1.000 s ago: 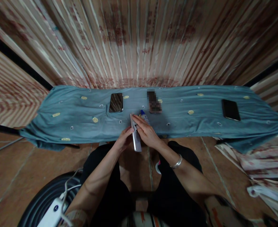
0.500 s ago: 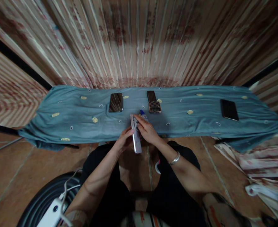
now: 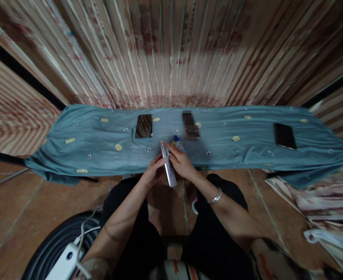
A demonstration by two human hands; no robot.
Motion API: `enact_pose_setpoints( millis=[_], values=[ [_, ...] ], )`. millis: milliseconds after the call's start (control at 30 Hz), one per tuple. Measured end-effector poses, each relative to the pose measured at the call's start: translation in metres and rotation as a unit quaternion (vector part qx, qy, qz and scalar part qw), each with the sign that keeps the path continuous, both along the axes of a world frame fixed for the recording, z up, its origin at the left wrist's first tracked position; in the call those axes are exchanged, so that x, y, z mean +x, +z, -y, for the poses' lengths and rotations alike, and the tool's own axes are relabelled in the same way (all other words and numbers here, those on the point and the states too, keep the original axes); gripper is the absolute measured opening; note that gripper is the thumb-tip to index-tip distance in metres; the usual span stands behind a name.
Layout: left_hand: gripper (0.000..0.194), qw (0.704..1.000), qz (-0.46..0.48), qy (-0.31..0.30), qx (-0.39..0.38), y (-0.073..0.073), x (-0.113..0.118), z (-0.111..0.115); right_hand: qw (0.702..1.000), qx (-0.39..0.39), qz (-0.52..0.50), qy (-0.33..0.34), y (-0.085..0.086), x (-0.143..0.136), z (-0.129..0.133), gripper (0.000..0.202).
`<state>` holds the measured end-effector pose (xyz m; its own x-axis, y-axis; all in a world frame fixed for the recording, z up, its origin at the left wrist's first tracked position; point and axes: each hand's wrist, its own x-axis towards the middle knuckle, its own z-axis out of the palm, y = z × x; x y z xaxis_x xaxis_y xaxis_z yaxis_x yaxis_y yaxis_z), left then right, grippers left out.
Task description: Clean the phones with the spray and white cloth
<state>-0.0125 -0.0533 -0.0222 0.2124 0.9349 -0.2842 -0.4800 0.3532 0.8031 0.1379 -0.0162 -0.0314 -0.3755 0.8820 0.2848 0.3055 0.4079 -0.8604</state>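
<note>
A pale lilac-silver phone (image 3: 169,173) is held nearly edge-on at the front edge of the cloth-covered surface, its lower end past that edge. My left hand (image 3: 154,169) grips its left side, thumb along the edge. My right hand (image 3: 180,160) is closed against the phone's upper right side, fingers bent over it near the top; whether anything small is under them is hidden. Just behind my right hand lies a small tube or bottle with a blue cap (image 3: 176,138), partly covered by the hand.
A teal patterned cloth (image 3: 218,151) covers the long surface. On it lie a dark phone (image 3: 144,126), a pixelated dark item (image 3: 191,126) and another dark phone (image 3: 285,135) at right. Below left, a white power bank (image 3: 62,262) with cables rests on a black round object (image 3: 37,249).
The phone's lower end has shifted slightly right and up, tilting it a little more. Both hands keep their hold. The other items stay where they were on the cloth.
</note>
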Motion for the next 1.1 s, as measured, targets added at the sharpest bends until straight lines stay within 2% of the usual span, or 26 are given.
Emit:
enact_pose_setpoints(
  millis=[367,733,1000,1100],
  values=[
    [0.071,1.0,-0.013,0.019,0.014,0.0,0.001,-0.003,1.0,-0.015,-0.014,-0.001,0.004,0.003,0.0,0.046],
    [0.075,0.999,-0.03,0.025,0.002,-0.001,0.001,-0.003,0.999,0.019,-0.027,0.003,0.014,0.003,0.008,0.043],
    [0.07,0.999,-0.023,0.022,0.003,-0.003,0.002,-0.003,0.999,0.051,-0.017,0.008,0.015,0.003,0.012,0.045],
    [0.062,0.999,-0.016,0.035,-0.007,-0.006,-0.001,-0.004,0.998,0.061,-0.014,0.019,0.014,0.001,0.016,0.048]
  ],
)
